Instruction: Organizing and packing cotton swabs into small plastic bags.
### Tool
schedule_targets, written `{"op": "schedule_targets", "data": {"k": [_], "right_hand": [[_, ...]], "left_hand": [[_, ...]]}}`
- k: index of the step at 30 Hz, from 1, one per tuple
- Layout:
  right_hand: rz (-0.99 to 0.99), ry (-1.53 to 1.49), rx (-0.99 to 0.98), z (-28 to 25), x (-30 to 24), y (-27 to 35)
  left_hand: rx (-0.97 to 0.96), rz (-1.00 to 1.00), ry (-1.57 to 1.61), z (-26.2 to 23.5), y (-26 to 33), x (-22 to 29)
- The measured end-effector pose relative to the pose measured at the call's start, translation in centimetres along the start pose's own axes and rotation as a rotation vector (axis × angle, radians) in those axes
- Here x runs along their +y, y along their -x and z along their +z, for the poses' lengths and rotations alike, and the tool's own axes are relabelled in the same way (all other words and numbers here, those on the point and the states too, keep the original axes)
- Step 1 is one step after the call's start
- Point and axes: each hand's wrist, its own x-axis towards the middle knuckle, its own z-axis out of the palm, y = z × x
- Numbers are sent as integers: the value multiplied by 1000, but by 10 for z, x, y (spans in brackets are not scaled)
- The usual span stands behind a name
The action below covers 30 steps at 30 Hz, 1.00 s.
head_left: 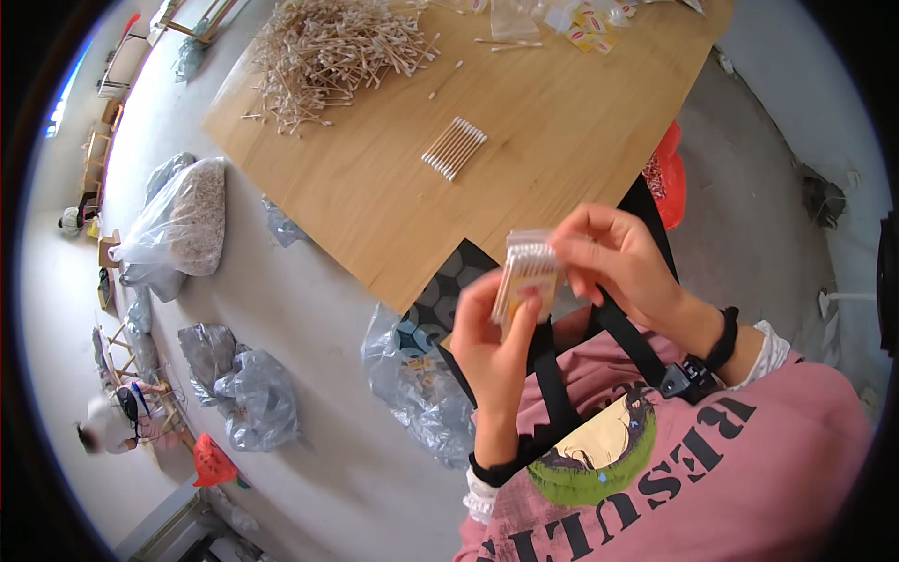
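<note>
Close in front of my body, my left hand [494, 342] grips a small clear plastic bag of cotton swabs [530, 266] with a yellow printed card in it. White swab tips line up near the bag's top. My right hand [620, 260] is closed at the bag's upper right corner, thumb and fingers pinching there, a little blurred. On the wooden table [318, 197] beyond, a neat row of cotton swabs [455, 148] lies side by side. Farther back is a big loose heap of cotton swabs [337, 56], with a few strays beside it.
Small clear bags and yellow cards [590, 28] lie at the table's far right. A red bag [667, 178] hangs beside its right edge. Large plastic bags [192, 215] and grey bags [248, 393] sit on the floor at left. Other people [112, 421] are at the far left.
</note>
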Motion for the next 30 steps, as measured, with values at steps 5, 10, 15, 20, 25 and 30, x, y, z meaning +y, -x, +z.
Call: {"op": "schedule_targets", "data": {"k": [5, 10, 15, 20, 25, 30], "right_hand": [[-92, 242, -232, 21, -17, 33], [-342, 371, -146, 38, -4, 51], [-441, 282, -89, 46, 6, 64], [-217, -8, -124, 48, 20, 60], [214, -198, -219, 53, 26, 64], [278, -140, -330, 41, 25, 68]], "left_hand": [[-87, -60, -43, -8, 59, 45], [18, -23, -3, -5, 85, 69], [-38, -30, -47, -15, 111, 69], [45, 83, -63, 2, 114, 79], [79, 396, -413, 1, 112, 69], [181, 644, -622, -7, 104, 79]]}}
